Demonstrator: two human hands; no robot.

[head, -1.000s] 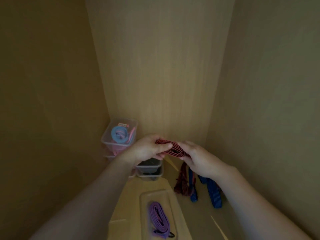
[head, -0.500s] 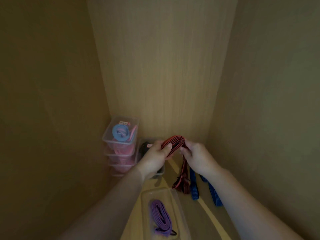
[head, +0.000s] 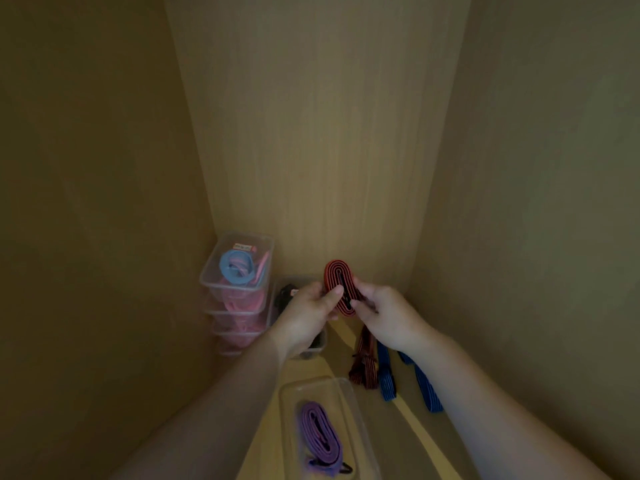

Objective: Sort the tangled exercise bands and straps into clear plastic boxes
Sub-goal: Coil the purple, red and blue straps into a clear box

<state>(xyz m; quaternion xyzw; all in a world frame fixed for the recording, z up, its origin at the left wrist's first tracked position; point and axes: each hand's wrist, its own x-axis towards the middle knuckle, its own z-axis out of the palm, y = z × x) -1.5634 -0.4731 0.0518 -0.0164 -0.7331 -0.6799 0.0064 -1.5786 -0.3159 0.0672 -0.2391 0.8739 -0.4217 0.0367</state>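
A red strap with dark stripes (head: 337,282) is wound into an oval coil held upright between both hands. My left hand (head: 306,315) pinches the coil's left side with its thumb on the face. My right hand (head: 388,315) grips the lower right edge. The strap's loose tail (head: 363,362) hangs down to the shelf floor. Beside the tail lie two blue straps (head: 386,375). A clear box (head: 356,420) near me holds a coiled purple strap (head: 318,434).
A stack of three clear boxes (head: 235,296) with pink and blue bands stands in the back left corner. A smaller clear box with dark straps (head: 287,296) sits behind my left hand. Wooden walls close in on the left, back and right.
The coil has turned from lying flat to standing upright and has grown by another wrap. Both hands moved slightly forward and down; the hanging tail is shorter.
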